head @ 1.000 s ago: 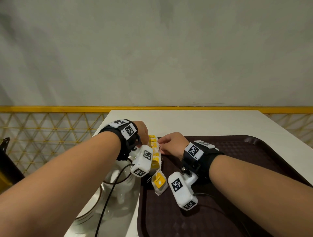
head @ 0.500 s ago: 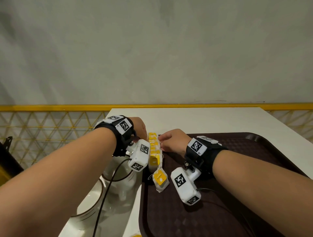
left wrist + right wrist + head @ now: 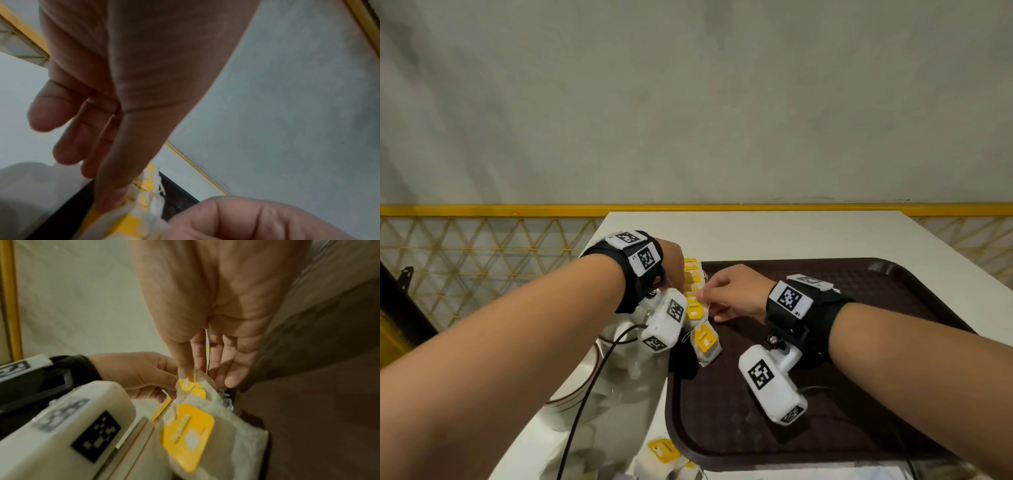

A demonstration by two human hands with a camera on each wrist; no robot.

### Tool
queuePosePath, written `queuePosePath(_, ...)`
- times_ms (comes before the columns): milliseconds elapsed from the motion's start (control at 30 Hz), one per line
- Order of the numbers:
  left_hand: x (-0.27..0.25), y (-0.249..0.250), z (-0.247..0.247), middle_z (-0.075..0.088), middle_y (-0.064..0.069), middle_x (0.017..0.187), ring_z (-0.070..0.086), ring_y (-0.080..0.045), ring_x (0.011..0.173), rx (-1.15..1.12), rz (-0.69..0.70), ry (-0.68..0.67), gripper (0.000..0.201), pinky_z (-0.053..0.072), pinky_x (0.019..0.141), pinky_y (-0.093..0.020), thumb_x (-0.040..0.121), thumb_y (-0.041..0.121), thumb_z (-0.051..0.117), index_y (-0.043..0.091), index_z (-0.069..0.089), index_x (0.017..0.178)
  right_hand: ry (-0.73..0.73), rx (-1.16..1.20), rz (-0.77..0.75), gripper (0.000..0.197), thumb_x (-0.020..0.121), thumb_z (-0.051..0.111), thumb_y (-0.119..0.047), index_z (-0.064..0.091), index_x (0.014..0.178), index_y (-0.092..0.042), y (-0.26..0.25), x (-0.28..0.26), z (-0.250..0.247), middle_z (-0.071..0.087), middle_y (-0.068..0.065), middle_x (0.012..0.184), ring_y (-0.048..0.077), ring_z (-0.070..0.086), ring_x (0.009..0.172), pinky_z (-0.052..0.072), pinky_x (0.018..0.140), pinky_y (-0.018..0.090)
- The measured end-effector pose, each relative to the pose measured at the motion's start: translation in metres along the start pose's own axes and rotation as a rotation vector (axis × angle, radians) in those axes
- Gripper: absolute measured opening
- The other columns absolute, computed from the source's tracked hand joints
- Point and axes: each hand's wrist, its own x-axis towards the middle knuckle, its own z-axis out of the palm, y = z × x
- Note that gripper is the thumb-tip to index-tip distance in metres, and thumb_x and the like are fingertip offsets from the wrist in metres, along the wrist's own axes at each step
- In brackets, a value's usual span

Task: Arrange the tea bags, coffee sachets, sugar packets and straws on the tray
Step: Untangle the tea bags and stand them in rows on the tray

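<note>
- Head view: both hands meet at the brown tray's (image 3: 893,342) left rim, working a row of tea bags (image 3: 693,291) with yellow tags.
- Left hand (image 3: 673,262) has its fingers fairly straight, thumb pressing the row's side.
- Right hand (image 3: 736,291) pinches a bag top between thumb and forefinger, other fingers extended.
- One tea bag (image 3: 705,342) lies askew on the tray, tag print too blurred to read.
- Wrist bands carry square black-and-white markers; one reads "R1".
- More tea bags (image 3: 664,452) sit on the white table (image 3: 791,236) nearby.
</note>
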Motion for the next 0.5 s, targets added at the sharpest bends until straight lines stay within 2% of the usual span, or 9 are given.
queuePosePath(67, -0.001, 0.0006, 0.0005, 0.068, -0.013, 0.107, 0.057, -0.018, 0.087, 0.002, 0.004, -0.016, 0.032, 0.051, 0.086, -0.03, 0.09, 0.022, 0.063, 0.002, 0.066, 0.115, -0.014, -0.047, -0.007, 0.016, 0.087, 0.07, -0.022, 0.064, 0.079, -0.009, 0.001, -0.0018, -0.0001, 0.062, 0.006, 0.074, 0.016, 0.06, 0.071, 0.055, 0.065, 0.026)
queuePosePath(133, 0.0002, -0.0002, 0.0008, 0.066, -0.007, 0.087, 0.057, -0.018, 0.08, -0.031, 0.019, -0.006, 0.03, 0.052, 0.075, -0.027, 0.088, 0.021, 0.066, 0.002, 0.067, 0.111, -0.033, -0.081, -0.015, 0.013, 0.087, 0.07, -0.018, 0.065, 0.078, -0.01, 0.0007, -0.0037, -0.0018, 0.062, 0.004, 0.073, 0.012, 0.059, 0.067, 0.054, 0.063, 0.024)
queuePosePath(200, 0.0018, -0.0003, 0.0014, 0.061, -0.001, 0.075, 0.058, -0.017, 0.078, -0.059, 0.029, 0.011, 0.024, 0.049, 0.065, -0.023, 0.087, 0.02, 0.068, 0.005, 0.067, 0.106, -0.06, -0.103, -0.027, 0.009, 0.088, 0.068, -0.011, 0.065, 0.079, -0.01, -0.0006, -0.0053, -0.004, 0.061, 0.004, 0.072, 0.009, 0.058, 0.064, 0.054, 0.061, 0.022)
queuePosePath(267, 0.004, -0.0003, 0.0029, 0.061, 0.0, 0.077, 0.06, -0.018, 0.081, -0.086, 0.033, 0.015, 0.021, 0.049, 0.064, -0.023, 0.085, 0.019, 0.069, 0.008, 0.067, 0.103, -0.073, -0.127, -0.044, 0.006, 0.089, 0.066, -0.008, 0.066, 0.083, -0.009, -0.0023, -0.0058, -0.0052, 0.061, 0.006, 0.074, 0.009, 0.057, 0.063, 0.053, 0.061, 0.021)
queuePosePath(333, 0.0051, 0.0005, 0.0043, 0.062, -0.002, 0.079, 0.06, -0.018, 0.08, -0.089, 0.028, 0.023, 0.02, 0.05, 0.064, -0.023, 0.085, 0.017, 0.068, 0.006, 0.067, 0.102, -0.042, -0.125, -0.057, 0.004, 0.088, 0.066, -0.004, 0.066, 0.085, -0.007, -0.0039, -0.0046, -0.0043, 0.061, 0.01, 0.076, 0.011, 0.058, 0.063, 0.056, 0.063, 0.021)
queuePosePath(433, 0.0034, -0.0008, 0.0026, 0.063, -0.008, 0.081, 0.057, -0.021, 0.075, -0.041, -0.008, 0.083, 0.029, 0.049, 0.069, -0.027, 0.086, 0.019, 0.068, -0.002, 0.066, 0.106, 0.037, -0.076, -0.046, 0.013, 0.087, 0.064, 0.005, 0.062, 0.078, -0.005, -0.0043, 0.0004, -0.0024, 0.059, 0.011, 0.069, 0.016, 0.058, 0.059, 0.057, 0.069, 0.029)
queuePosePath(500, 0.002, -0.0051, -0.0005, 0.068, -0.012, 0.088, 0.056, -0.021, 0.075, -0.082, -0.026, 0.08, 0.034, 0.047, 0.072, -0.028, 0.086, 0.026, 0.068, -0.001, 0.067, 0.106, 0.062, -0.068, -0.042, 0.019, 0.086, 0.061, 0.009, 0.06, 0.074, -0.005, -0.0044, 0.0029, -0.0022, 0.058, 0.011, 0.065, 0.016, 0.057, 0.057, 0.057, 0.067, 0.029)
